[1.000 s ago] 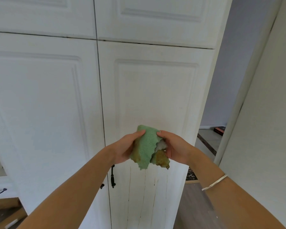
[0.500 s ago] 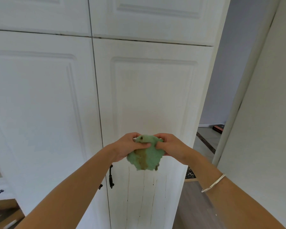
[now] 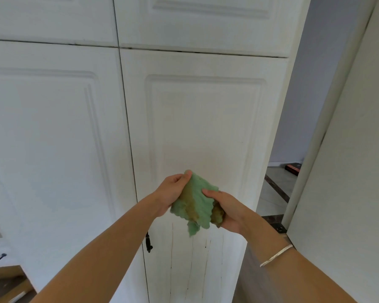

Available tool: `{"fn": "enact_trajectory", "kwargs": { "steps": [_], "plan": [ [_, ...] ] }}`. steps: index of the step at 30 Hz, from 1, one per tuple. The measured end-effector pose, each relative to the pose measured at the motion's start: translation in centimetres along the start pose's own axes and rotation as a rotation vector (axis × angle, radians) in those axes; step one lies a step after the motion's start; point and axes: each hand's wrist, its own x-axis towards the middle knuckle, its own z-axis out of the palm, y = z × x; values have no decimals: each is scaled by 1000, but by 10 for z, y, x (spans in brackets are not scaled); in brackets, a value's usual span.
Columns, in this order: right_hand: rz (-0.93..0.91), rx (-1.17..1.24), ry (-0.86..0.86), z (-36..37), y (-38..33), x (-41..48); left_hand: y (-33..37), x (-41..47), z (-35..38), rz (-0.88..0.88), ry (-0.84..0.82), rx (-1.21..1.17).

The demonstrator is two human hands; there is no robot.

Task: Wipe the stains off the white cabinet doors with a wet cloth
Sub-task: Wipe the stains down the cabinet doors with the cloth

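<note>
The fingers (image 3: 184,177) of the left hand (image 3: 173,191) and right hand (image 3: 229,212) pinch the green cloth (image 3: 197,202) in the air, near the right cabinet door (image 3: 206,117). Its brown dirty patch could smear the door. Drip stains (image 3: 192,259) run below, beside a black handle (image 3: 148,241).

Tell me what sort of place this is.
Probably a room in a home, perhaps a kitchen: tall white panelled cabinet doors with a dark handle, and an open doorway on the right to a tiled floor.
</note>
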Motion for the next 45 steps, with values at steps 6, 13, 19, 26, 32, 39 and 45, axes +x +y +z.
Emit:
{"fn": "enact_trajectory", "kwargs": {
  "steps": [6, 13, 19, 26, 32, 39, 45],
  "plan": [
    [-300, 76, 501, -5, -12, 16, 13, 25, -30, 161, 265, 340],
    [-1188, -1130, 728, 12, -80, 67, 41, 52, -43, 263, 204, 744],
    [-1310, -1576, 1041, 9, -82, 107, 38, 56, -36, 226, 320, 817],
    [-1488, -1587, 919, -4, -106, 126, 42, 57, -34, 202, 337, 811],
    [-1417, -1741, 756, -45, -8, 150, 39, 57, -30, 239, 409, 828],
    [-1279, -1735, 776, -40, 2, 137, 37, 58, -31, 246, 404, 836],
    [-1443, -1572, 1033, 41, -135, 116, 34, 57, -31, 309, 414, 859]
  ]
}}
